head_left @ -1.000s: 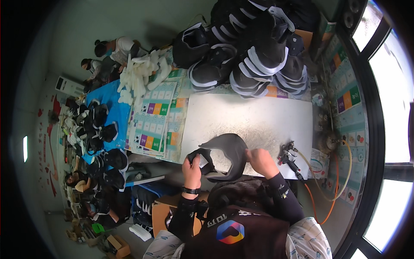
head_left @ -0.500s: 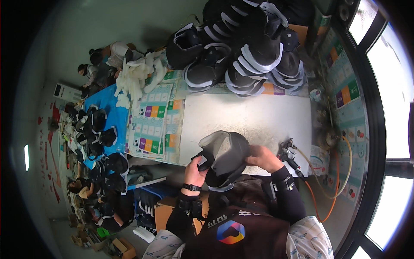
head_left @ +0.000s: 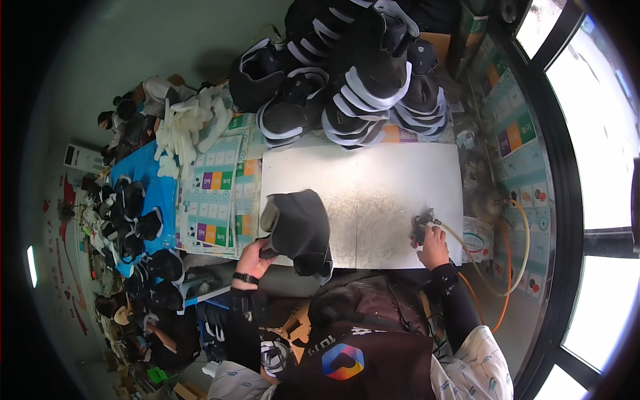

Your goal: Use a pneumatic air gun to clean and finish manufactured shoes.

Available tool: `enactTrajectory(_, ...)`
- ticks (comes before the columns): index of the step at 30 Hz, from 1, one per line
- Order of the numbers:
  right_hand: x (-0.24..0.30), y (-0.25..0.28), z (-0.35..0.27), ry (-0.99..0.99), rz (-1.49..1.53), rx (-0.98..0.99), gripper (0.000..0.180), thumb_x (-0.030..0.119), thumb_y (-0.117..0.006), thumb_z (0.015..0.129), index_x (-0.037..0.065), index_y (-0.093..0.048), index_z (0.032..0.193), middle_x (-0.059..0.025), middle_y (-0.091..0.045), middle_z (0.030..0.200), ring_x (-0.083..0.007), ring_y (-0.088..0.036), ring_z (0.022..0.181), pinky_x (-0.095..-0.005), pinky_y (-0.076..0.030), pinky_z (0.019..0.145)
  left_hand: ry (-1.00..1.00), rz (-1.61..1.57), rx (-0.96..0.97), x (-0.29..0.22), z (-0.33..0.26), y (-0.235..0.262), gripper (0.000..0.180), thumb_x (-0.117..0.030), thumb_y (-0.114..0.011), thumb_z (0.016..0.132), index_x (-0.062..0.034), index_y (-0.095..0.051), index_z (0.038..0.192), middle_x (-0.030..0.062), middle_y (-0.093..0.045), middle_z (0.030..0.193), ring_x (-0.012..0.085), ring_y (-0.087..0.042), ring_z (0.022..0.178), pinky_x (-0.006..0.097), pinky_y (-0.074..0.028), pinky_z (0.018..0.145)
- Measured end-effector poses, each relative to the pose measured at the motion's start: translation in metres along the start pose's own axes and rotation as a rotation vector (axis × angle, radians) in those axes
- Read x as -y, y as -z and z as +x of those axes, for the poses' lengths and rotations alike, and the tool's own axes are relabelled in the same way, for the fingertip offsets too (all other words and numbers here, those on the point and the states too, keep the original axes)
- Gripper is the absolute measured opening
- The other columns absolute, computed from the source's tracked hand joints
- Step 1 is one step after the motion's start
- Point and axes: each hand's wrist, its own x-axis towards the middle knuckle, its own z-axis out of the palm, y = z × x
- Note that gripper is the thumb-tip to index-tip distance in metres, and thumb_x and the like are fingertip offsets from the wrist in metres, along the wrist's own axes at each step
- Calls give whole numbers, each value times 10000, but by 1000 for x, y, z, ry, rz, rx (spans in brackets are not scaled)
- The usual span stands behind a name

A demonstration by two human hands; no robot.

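Note:
My left hand (head_left: 251, 260) grips a black shoe upper (head_left: 301, 223) by its side near the front edge of the worktable. The upper is tilted, and its pale lining shows at the opening. On the right part of the white board (head_left: 310, 167), my right hand (head_left: 433, 249) has its fingers curled around a dark spray gun (head_left: 423, 221). Most of the gun's handle is hidden under that hand. A yellowish hose and an orange hose run from near the gun toward the right.
Black shoe uppers with pale edges (head_left: 373, 87) are piled at the back of the table. White shoe-shaped pieces (head_left: 190, 127) lie at the back left. More uppers rest on a blue sheet (head_left: 157, 190). A window frame (head_left: 533, 87) stands right; other people sit far left.
My right hand has let go of the shoe upper and moved right onto the spray gun. My left hand has carried the upper left and turned it. The view has shifted slightly.

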Motion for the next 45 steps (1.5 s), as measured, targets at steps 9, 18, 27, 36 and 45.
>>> enactTrajectory(9, -52, -37, 29, 176, -147, 36, 592, -29, -734, 716, -67, -487, 1253, -249, -496, 1272, -459, -475, 1219, -488, -427, 1075, 199, 165, 23, -10, 140, 13, 143, -72, -574, 976, 52, -610, 1036, 169, -685, 980, 288, -701, 820, 394, -636, 701)
enactTrajectory(18, 96, 84, 12, 71, 1107, 292, 404, -50, -618, 768, 4, -646, 1168, -104, -727, 869, -251, -691, 787, -383, -547, 762, 163, 204, -63, 10, 140, -27, 173, -81, -566, 972, 64, -607, 1058, 178, -679, 994, 296, -703, 836, 385, -649, 678)
enactTrajectory(27, 168, 105, 27, 249, 952, 225, 240, 74, -685, 782, -19, -671, 1002, -244, -663, 809, -434, -653, 781, -428, -525, 754, 104, 165, -87, 23, 132, -36, 200, -119, -581, 979, 45, -622, 1087, 161, -686, 1008, 294, -703, 864, 415, -651, 714)
enactTrajectory(36, 150, 105, 21, 305, 862, 325, 240, 83, -691, 767, -7, -672, 989, -220, -635, 767, -382, -641, 728, -430, -506, 706, 99, 182, -94, 24, 133, -36, 192, -96, -584, 970, 57, -617, 1081, 182, -687, 1031, 318, -713, 893, 416, -660, 703)
enactTrajectory(45, 129, 109, 19, 289, 792, 361, 228, 72, -684, 768, -1, -680, 984, -216, -669, 791, -374, -670, 759, -416, -522, 725, 85, 208, -81, 24, 132, -38, 199, -103, -564, 973, 72, -615, 1055, 188, -692, 973, 296, -717, 841, 386, -652, 663)
